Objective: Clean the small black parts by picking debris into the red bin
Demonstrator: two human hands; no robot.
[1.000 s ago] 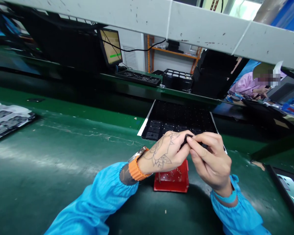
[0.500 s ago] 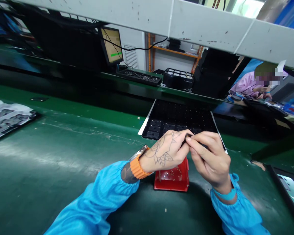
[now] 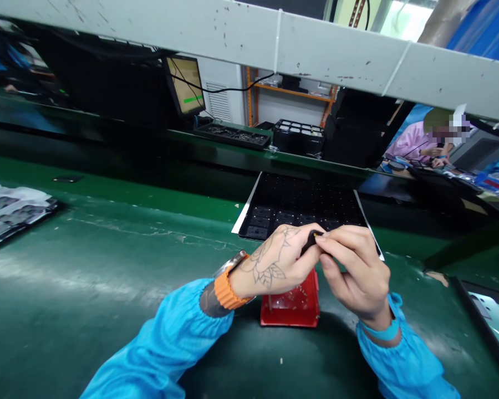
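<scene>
My left hand, tattooed and with an orange watch strap at the wrist, pinches a small black part between thumb and fingers. My right hand meets it from the right, fingertips closed on the same part, where a tiny yellowish tip shows. Both hands hover just above a small red tray holding tiny pieces. Right behind the hands lies a black compartment tray on a white sheet.
The green belt stretches to the left, with a tray of wrapped parts at its left edge. Another tray sits at the right. A grey beam crosses overhead. Beyond are a monitor, black trays, and a seated person.
The hands stay together on the small part, shifted slightly left and down in view. The right fingertips have adjusted, and a small yellowish tip now shows at the part.
</scene>
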